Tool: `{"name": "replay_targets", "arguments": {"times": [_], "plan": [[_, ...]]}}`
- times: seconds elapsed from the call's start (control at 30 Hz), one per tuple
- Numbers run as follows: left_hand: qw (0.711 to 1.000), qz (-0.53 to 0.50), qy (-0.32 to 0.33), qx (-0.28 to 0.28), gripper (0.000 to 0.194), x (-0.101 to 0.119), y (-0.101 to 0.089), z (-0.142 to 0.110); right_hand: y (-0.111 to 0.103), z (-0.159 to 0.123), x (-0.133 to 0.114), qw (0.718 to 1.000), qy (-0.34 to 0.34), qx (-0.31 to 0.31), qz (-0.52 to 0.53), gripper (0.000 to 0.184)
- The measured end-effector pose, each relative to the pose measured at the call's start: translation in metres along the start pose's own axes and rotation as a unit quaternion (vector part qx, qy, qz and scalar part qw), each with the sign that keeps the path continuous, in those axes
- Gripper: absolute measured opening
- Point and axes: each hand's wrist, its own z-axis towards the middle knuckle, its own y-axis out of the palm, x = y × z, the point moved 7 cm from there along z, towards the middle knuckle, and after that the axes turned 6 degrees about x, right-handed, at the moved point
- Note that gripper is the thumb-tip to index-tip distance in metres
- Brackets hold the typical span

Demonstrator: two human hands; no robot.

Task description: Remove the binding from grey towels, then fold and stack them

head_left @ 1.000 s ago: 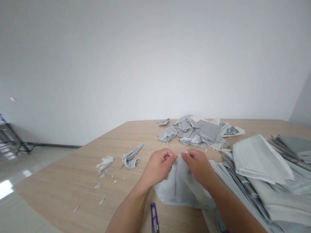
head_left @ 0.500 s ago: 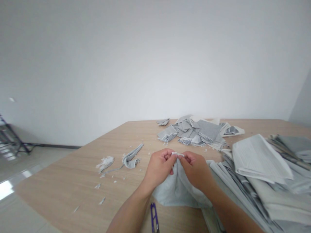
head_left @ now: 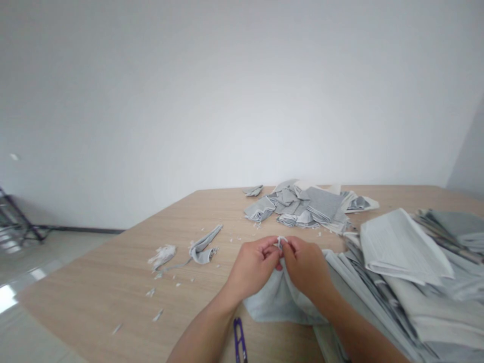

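Observation:
A pale grey-blue cloth (head_left: 270, 304) hangs from my two hands over the wooden table. My left hand (head_left: 254, 264) is closed, its thumb and fingertips pinching the cloth's top edge. Close against it, my right hand (head_left: 305, 262) pinches the same edge, fingers curled. A small bit of white edge pokes up between the fingertips; its detail is too small to make out. Below my left wrist lies a purple-handled thread snipper (head_left: 239, 341), cut off by the bottom of the view.
Folded cloths (head_left: 406, 247) are stacked at the right, beside my right forearm. Grey and cream fabric pieces (head_left: 302, 204) form a heap at the back of the table (head_left: 124, 282). A twisted grey strip (head_left: 204, 247), white thread scraps (head_left: 162, 256) and small lint bits lie to the left.
My left hand has shifted slightly right, and the fingertips of both hands are now closer together on the cloth's edge. The view has turned slightly.

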Motion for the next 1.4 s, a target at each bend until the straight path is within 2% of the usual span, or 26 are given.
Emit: {"name": "replay_targets", "arguments": {"times": [0.1, 0.27, 0.43, 0.67, 0.77, 0.9, 0.97, 1.03, 1.23, 1.4], "plan": [[0.999, 0.023, 0.034, 0.000, 0.034, 0.010, 0.000, -0.003, 0.003, -0.002, -0.003, 1.000, -0.016, -0.010, -0.014, 0.030], [0.997, -0.012, 0.066, -0.032, 0.048, 0.022, 0.003, -0.007, 0.000, 0.002, -0.001, 0.992, -0.010, -0.023, 0.127, 0.034], [0.997, -0.007, 0.078, -0.025, 0.048, 0.017, 0.003, -0.007, -0.005, 0.005, 0.002, 0.979, 0.012, -0.019, 0.204, 0.032], [0.996, 0.019, 0.074, 0.047, 0.036, 0.005, -0.004, -0.004, -0.009, 0.007, -0.004, 0.957, 0.002, -0.036, 0.288, 0.031], [0.995, 0.033, 0.080, 0.050, 0.035, 0.005, -0.005, -0.003, -0.005, 0.007, -0.003, 0.937, 0.016, -0.053, 0.344, 0.029], [0.994, 0.054, 0.084, 0.044, 0.037, 0.007, -0.007, -0.004, 0.007, 0.007, 0.006, 0.885, 0.093, -0.083, 0.448, 0.024], [0.993, 0.058, 0.092, 0.047, 0.038, 0.008, -0.007, -0.005, 0.011, 0.006, 0.010, 0.859, 0.128, -0.084, 0.489, 0.022], [0.992, 0.054, 0.101, 0.046, 0.040, 0.008, -0.006, -0.007, 0.012, 0.006, 0.012, 0.847, 0.140, -0.073, 0.508, 0.022], [0.994, 0.030, 0.092, 0.044, 0.041, 0.006, -0.006, -0.007, 0.006, 0.005, 0.006, 0.880, 0.097, -0.082, 0.457, 0.024], [0.997, -0.034, 0.054, 0.034, 0.042, 0.003, -0.006, -0.006, -0.001, 0.005, -0.004, 0.876, 0.046, -0.112, 0.467, 0.019]]}}
